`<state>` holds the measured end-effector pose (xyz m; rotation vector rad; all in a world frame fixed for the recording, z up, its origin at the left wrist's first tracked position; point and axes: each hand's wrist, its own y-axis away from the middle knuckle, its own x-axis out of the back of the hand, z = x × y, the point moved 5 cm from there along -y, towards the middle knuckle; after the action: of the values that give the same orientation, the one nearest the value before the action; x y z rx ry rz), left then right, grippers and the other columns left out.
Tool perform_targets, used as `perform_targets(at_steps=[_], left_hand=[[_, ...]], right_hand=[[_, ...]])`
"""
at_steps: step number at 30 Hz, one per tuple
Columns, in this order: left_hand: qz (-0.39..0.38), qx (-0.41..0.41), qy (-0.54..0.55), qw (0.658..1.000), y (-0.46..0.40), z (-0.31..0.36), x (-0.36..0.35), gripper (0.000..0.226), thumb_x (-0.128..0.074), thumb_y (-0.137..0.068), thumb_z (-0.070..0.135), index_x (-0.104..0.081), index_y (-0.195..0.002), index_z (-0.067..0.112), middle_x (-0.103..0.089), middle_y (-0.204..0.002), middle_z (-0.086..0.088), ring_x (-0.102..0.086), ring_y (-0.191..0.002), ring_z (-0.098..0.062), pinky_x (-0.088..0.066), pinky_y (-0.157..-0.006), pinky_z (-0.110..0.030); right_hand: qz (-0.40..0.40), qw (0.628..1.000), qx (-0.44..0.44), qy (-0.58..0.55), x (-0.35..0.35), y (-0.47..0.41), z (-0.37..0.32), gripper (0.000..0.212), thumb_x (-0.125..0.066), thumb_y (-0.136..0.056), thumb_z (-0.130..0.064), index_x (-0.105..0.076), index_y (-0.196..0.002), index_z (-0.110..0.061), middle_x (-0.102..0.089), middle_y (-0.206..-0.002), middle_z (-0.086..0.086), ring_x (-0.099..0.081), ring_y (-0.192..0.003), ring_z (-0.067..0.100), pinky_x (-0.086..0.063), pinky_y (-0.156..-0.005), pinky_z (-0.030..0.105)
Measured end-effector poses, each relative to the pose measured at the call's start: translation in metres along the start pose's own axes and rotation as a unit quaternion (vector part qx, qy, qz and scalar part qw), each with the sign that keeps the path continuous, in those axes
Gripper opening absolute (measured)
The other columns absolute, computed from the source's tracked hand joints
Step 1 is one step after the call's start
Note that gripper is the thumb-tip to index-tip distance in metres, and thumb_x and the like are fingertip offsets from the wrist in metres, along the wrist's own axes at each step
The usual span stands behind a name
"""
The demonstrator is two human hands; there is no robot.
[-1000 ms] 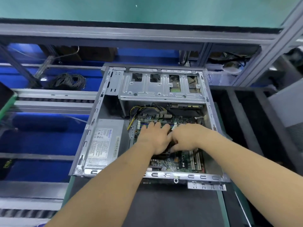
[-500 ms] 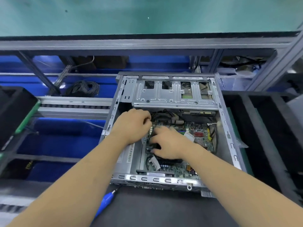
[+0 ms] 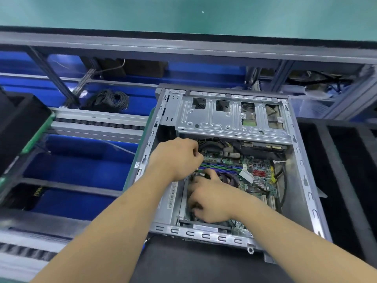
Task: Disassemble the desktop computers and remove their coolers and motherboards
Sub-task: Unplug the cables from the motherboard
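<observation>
While a coil of black cable lay far left, the left hand curled inside the open computer case — grasping what, I cannot tell — beside the right hand, fingers bent onto the motherboard.

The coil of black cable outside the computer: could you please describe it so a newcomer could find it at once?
Start at the open computer case and look past its far left corner. There, on the blue surface behind the silver rail, lies the coil of black cable. It is the only loose looped bundle there, unlike the yellow and black wires inside the case.
</observation>
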<state>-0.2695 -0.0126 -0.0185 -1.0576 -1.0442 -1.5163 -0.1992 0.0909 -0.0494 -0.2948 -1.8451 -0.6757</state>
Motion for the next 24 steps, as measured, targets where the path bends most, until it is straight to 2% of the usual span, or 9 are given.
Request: perform_targets(at_steps=[2,5,9,13,16,20,24], left_hand=[[0.005,0.005,0.004,1.000,0.000,-0.001,-0.001,0.027,-0.037,-0.078,0.048,-0.057,-0.079,0.031,-0.061,-0.073,0.009,-0.055,-0.064,-0.014,-0.042,-0.059,-0.030],[0.005,0.016,0.008,1.000,-0.001,-0.002,-0.001,0.027,-0.038,-0.076,0.049,-0.057,-0.076,0.030,-0.060,-0.070,0.009,-0.054,-0.061,-0.013,-0.042,-0.057,-0.029],[0.002,0.020,0.001,1.000,0.000,-0.002,0.000,0.027,-0.039,-0.077,0.049,-0.058,-0.078,0.029,-0.061,-0.073,0.008,-0.055,-0.063,-0.016,-0.039,-0.056,-0.028],[0.000,0.029,-0.005,1.000,0.001,-0.001,0.000,0.028,-0.040,-0.079,0.049,-0.060,-0.079,0.029,-0.060,-0.072,0.007,-0.054,-0.062,-0.016,-0.041,-0.055,-0.027],[-0.001,0.030,-0.005,1.000,0.001,-0.002,0.001,0.027,-0.041,-0.080,0.049,-0.060,-0.079,0.030,-0.059,-0.069,0.007,-0.054,-0.060,-0.015,-0.044,-0.055,-0.026],[0.001,0.032,-0.009,0.999,0.001,-0.002,0.002,0.029,-0.040,-0.080,0.050,-0.061,-0.078,0.030,-0.059,-0.066,0.008,-0.054,-0.059,-0.016,-0.043,-0.054,-0.026],[0.001,0.040,-0.004,0.999,0.002,-0.003,0.000,0.031,-0.040,-0.078,0.052,-0.061,-0.080,0.031,-0.060,-0.066,0.008,-0.053,-0.059,-0.016,-0.044,-0.054,-0.026]], right_hand=[[0.023,0.999,-0.012,-0.032,0.001,-0.001,0.005,0.016,-0.050,-0.088,-0.027,-0.064,-0.084,-0.020,-0.056,-0.079,-0.004,-0.045,-0.091,0.022,-0.016,-0.107,0.056],[-0.009,1.000,-0.011,-0.003,-0.002,-0.006,0.004,0.024,-0.055,-0.093,-0.034,-0.065,-0.114,-0.029,-0.062,-0.102,-0.002,-0.047,-0.105,0.024,-0.013,-0.108,0.056],[-0.041,0.998,0.018,0.049,-0.007,-0.014,-0.007,0.018,-0.059,-0.091,-0.023,-0.071,-0.105,-0.023,-0.057,-0.107,0.002,-0.047,-0.111,0.026,-0.009,-0.114,0.059],[-0.062,0.996,0.027,0.050,-0.009,-0.012,-0.008,0.024,-0.058,-0.090,-0.018,-0.069,-0.110,-0.025,-0.061,-0.103,-0.001,-0.048,-0.113,0.024,-0.005,-0.116,0.060],[-0.063,0.996,0.039,0.044,-0.008,-0.013,-0.011,0.026,-0.059,-0.087,-0.015,-0.068,-0.110,-0.023,-0.060,-0.105,0.000,-0.045,-0.118,0.025,-0.007,-0.114,0.060],[-0.084,0.988,0.084,0.097,-0.014,-0.013,-0.021,0.028,-0.060,-0.083,-0.010,-0.069,-0.106,-0.022,-0.062,-0.102,-0.003,-0.048,-0.113,0.024,-0.011,-0.113,0.062],[-0.061,0.996,0.056,0.010,-0.007,-0.015,-0.013,0.030,-0.059,-0.079,-0.005,-0.070,-0.099,-0.024,-0.066,-0.092,-0.003,-0.048,-0.111,0.022,-0.015,-0.113,0.051]])
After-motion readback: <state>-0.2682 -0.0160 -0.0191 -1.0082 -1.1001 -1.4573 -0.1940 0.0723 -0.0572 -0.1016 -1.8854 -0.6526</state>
